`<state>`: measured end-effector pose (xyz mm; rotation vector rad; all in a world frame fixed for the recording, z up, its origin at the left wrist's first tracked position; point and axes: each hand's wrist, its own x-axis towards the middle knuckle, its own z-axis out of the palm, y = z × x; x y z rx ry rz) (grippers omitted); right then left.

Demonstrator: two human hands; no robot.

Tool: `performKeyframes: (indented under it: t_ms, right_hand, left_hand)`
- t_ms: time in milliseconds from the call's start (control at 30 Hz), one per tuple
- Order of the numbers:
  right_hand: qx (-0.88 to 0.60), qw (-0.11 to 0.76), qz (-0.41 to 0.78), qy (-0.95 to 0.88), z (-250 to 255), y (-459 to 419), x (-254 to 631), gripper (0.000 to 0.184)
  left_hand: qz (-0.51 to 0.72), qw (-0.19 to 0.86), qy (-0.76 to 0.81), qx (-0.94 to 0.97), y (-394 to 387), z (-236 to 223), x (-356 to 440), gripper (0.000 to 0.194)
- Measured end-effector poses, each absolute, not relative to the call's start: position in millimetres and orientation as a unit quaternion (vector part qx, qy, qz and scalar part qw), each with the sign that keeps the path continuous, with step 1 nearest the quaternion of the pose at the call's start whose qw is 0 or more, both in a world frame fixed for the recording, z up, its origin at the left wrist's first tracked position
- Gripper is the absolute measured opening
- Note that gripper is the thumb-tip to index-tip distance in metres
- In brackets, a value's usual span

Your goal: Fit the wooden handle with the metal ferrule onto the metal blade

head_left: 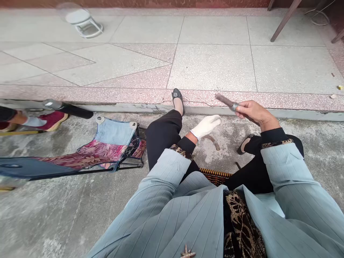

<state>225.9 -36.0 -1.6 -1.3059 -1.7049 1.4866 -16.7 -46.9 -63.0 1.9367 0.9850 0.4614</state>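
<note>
My right hand (252,111) is bare and shut on the handle of a dark, flat tool (224,101), a file or knife, whose blade points up and left. My left hand (207,126) wears a white glove; its fingers are loosely together and hold nothing. It hovers just above a curved, rusty metal piece (212,141) that lies on the concrete between my legs. I sit low, in black trousers and a pale blue striped jacket. One black shoe (177,96) rests against the step.
A folded fabric stool (107,148) with a black frame lies on the left. Another person's foot in a red shoe (51,120) is at the far left. A white stool (84,22) and wooden legs (285,19) stand on the tiled terrace.
</note>
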Motion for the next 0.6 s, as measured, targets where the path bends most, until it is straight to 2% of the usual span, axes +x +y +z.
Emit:
performKeyframes:
  t_ms: [67, 100, 200, 267, 333, 400, 500, 567, 600]
  right_hand:
    - [-0.546, 0.337, 0.505, -0.577, -7.7, -30.7, 227.8, 0.041]
    - [-0.583, 0.327, 0.477, -0.571, -11.6, -27.7, 227.4, 0.04]
    - [-0.679, 0.174, 0.35, -0.622, -22.2, -19.6, 224.4, 0.035]
    - [-0.689, 0.066, 0.274, -0.668, -26.7, -16.4, 222.8, 0.034]
    - [-0.664, -0.015, 0.257, -0.702, -28.8, -16.5, 221.9, 0.032]
    - [-0.607, -0.093, 0.315, -0.723, -27.8, -20.2, 221.3, 0.031]
    - [-0.445, -0.182, 0.496, -0.723, -18.7, -30.4, 220.1, 0.031]
    - [-0.363, -0.17, 0.576, -0.713, -8.5, -36.7, 220.2, 0.03]
    - [-0.36, -0.123, 0.59, -0.712, -3.1, -38.9, 220.6, 0.031]
  left_hand:
    - [0.128, 0.48, 0.35, 0.794, -50.9, -63.0, -13.1, 0.034]
    - [0.101, 0.497, 0.325, 0.798, -53.3, -61.7, -11.6, 0.032]
    - [0.086, 0.518, 0.293, 0.799, -58.3, -54.7, -10.5, 0.03]
    - [0.101, 0.502, 0.311, 0.8, -57.8, -50.2, -13.9, 0.031]
    - [0.111, 0.486, 0.335, 0.8, -54.5, -48.0, -19.7, 0.034]
    - [0.12, 0.475, 0.344, 0.801, -50.2, -48.2, -25.5, 0.035]
    - [0.147, 0.454, 0.355, 0.804, -44.8, -50.9, -30.0, 0.033]
    - [0.163, 0.452, 0.367, 0.797, -43.1, -53.1, -29.1, 0.032]
    - [0.171, 0.454, 0.375, 0.79, -43.0, -54.3, -27.6, 0.032]
